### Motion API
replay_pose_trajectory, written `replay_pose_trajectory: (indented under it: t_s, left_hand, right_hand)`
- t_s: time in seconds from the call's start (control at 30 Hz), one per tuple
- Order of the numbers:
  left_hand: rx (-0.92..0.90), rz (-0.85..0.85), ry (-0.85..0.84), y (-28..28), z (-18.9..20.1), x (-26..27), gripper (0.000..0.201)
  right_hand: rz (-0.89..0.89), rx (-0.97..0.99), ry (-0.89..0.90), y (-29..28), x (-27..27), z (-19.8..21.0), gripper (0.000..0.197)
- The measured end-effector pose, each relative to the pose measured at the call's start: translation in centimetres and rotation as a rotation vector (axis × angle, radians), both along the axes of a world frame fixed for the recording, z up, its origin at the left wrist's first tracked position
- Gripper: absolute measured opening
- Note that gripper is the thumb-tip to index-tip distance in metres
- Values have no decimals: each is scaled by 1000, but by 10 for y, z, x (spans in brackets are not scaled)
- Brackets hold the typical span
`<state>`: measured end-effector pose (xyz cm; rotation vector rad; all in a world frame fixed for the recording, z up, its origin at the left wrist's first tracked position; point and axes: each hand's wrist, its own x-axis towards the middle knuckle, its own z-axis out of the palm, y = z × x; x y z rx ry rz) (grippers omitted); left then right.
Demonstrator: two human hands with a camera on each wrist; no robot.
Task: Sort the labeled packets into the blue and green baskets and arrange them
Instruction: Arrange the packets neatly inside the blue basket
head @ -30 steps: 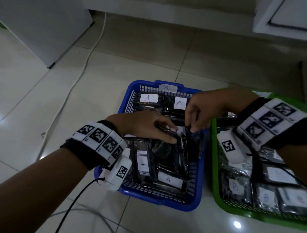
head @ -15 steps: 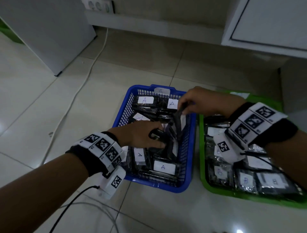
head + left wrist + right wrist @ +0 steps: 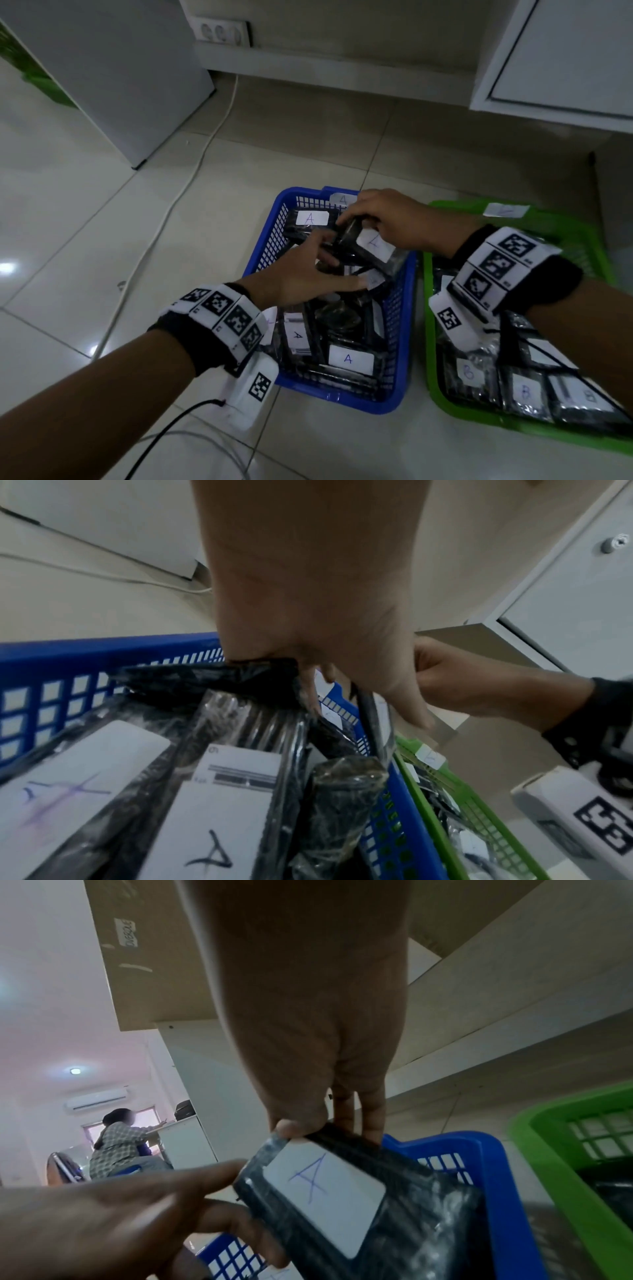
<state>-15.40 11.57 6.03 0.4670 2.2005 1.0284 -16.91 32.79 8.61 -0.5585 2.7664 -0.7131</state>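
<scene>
A blue basket [image 3: 407, 325] on the floor holds several black packets labelled A [image 3: 349, 358]. To its right, a green basket [image 3: 432, 377] holds packets labelled B [image 3: 524, 390]. My right hand [image 3: 354, 224] pinches one A packet [image 3: 373, 246] by its far edge, thumb on top, above the far right of the blue basket; its label faces up [image 3: 325, 1191]. My left hand [image 3: 329, 265] reaches in from the left with straight fingers [image 3: 205, 1180] that touch the left edge of that packet. Below the left palm [image 3: 308, 615] lie more A packets [image 3: 222, 804].
A white cabinet [image 3: 120, 68] stands at the far left, with a white cable [image 3: 191, 171] running over the tiles from a wall socket [image 3: 222, 32]. A cupboard door [image 3: 565, 58] is at the far right. A black wire [image 3: 164, 431] trails from my left wrist. A person [image 3: 116, 1145] sits far off.
My right hand has lifted the A packet from among the upright ones and turned it label-up toward the basket's far end. My left hand has moved forward to touch it.
</scene>
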Motion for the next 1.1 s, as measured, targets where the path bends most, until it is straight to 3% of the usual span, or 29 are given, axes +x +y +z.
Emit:
replay_pose_trajectory:
  t_s: [0.13,0.23,0.3,0.37,0.43,0.53,0.63,0.73,0.87,1.0,1.1]
  left_hand:
    - [105,142,74,11,3,-3,37]
    - [-17,178,188,11,-1,-4,40]
    - [-94,264,211,6,-5,-5,38]
    - [-89,413,171,2,-10,-9,30]
    - [-90,519,146,0,-18,-16,23]
    - [-52,646,69,0,-21,-20,18]
    - [-9,707,-23,-1,-16,-20,20]
    - [-23,700,-75,-1,-8,-20,32]
    - [-66,620,-144,0,-9,-28,19]
    - [-176,317,-117,11,-12,-38,27]
    - [-269,175,-57,25,-17,-40,31]
  right_hand:
    - [-90,-197,-34,-9,7,-11,36]
    - [-253,-323,-51,-6,12,-23,28]
    - [-278,-201,-88,3,12,-34,30]
    - [-152,86,-226,7,15,-45,33]
    - [-42,278,-351,5,18,-53,51]
    - [90,370,-355,-2,20,-59,71]
    - [115,351,-198,-6,25,-62,55]
    - [62,264,-177,2,23,-51,50]
    - [-124,-6,-171,20,12,-22,39]
    - [-309,-152,-70,28,3,-12,57]
    - [-327,-154,-90,29,3,-16,60]
